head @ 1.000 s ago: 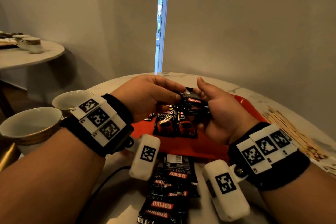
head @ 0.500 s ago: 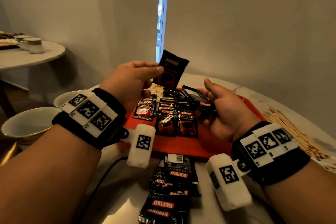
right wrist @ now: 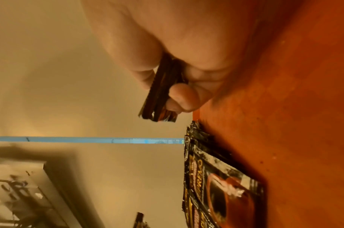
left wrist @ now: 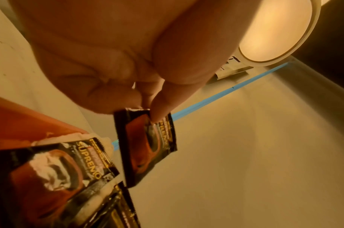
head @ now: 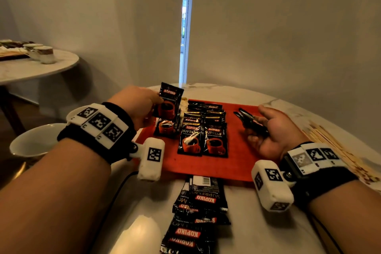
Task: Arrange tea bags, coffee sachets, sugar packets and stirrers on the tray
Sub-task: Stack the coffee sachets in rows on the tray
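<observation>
A red tray (head: 237,163) is set on a round marble table (head: 247,222), and everything else is placed here relative to that tray. Two rows of black coffee sachets (head: 203,130) are laid overlapping along its middle, with one more sachet (head: 166,128) lying at its left edge. Just above that left edge, a single sachet (head: 170,100) is held upright, pinched at its lower end between thumb and fingers (left wrist: 161,111) of the left hand (head: 136,105); in the left wrist view it is seen hanging clear of the sachets below. Over the tray's right part, a small stack of sachets (head: 251,122) is gripped edge-on in the right hand (head: 274,132), whose fingers (right wrist: 182,95) are curled round it (the count cannot be told).

Off the tray's near edge, a loose pile of sachets (head: 195,218) is spread on the table toward the person. To the tray's right, a bundle of wooden stirrers (head: 338,150) lies on the table, partly hidden behind the right wrist band. To the tray's left, a white cup (head: 35,142) is partly covered by the left forearm. A pale, crumpled item (head: 183,102) is glimpsed at the tray's far left corner; what it is cannot be told.

Beyond the tray, plain walls meet at a narrow bright strip of window (head: 186,27). Far to the left a second round table (head: 37,66) carries cups.
</observation>
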A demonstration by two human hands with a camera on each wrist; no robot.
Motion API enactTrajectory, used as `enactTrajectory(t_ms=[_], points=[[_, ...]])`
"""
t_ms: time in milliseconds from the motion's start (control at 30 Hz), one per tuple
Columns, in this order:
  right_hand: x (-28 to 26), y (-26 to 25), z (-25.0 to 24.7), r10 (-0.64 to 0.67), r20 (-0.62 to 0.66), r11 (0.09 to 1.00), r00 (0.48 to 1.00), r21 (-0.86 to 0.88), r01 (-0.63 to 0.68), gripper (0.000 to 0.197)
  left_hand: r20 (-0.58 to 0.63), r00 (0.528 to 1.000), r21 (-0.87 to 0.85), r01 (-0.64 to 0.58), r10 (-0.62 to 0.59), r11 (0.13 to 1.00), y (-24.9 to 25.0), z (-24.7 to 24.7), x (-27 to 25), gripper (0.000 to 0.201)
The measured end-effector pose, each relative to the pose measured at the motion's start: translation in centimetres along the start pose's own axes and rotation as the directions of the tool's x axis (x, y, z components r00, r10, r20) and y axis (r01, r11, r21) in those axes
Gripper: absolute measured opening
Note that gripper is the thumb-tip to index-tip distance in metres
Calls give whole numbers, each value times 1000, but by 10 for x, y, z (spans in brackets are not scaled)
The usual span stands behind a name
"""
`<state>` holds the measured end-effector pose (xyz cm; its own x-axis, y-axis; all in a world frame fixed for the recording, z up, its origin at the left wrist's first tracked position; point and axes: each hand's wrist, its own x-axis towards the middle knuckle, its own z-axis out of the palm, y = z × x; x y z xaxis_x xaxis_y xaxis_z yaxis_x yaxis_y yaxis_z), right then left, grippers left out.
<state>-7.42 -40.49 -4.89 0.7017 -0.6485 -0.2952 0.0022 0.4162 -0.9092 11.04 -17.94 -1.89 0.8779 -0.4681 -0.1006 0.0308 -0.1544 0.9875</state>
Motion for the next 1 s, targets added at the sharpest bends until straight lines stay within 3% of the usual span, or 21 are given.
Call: enactTrajectory(t_ms=[133, 267, 533, 700, 1000], points=[[6, 3, -3, 14, 12, 1000, 1000, 12, -14, 35, 28, 996, -21, 89, -88, 996, -3, 3, 0, 18], [7, 4, -4, 15, 13, 1000, 1000, 13, -15, 36, 29, 996, -1, 79, -79, 997, -4, 5, -3, 15], [9, 6, -6, 23, 24, 1000, 999, -1, -23, 40, 23, 992, 19, 124, -124, 992, -4, 7, -4, 31], [8, 6, -5, 28, 24, 1000, 999, -13, -28, 40, 82, 980, 82, 177, -184, 981, -7, 7, -4, 15], [6, 5, -6, 30, 24, 1000, 999, -8, -29, 42, 87, 961, 145, 247, -261, 958, -2, 5, -9, 25]])
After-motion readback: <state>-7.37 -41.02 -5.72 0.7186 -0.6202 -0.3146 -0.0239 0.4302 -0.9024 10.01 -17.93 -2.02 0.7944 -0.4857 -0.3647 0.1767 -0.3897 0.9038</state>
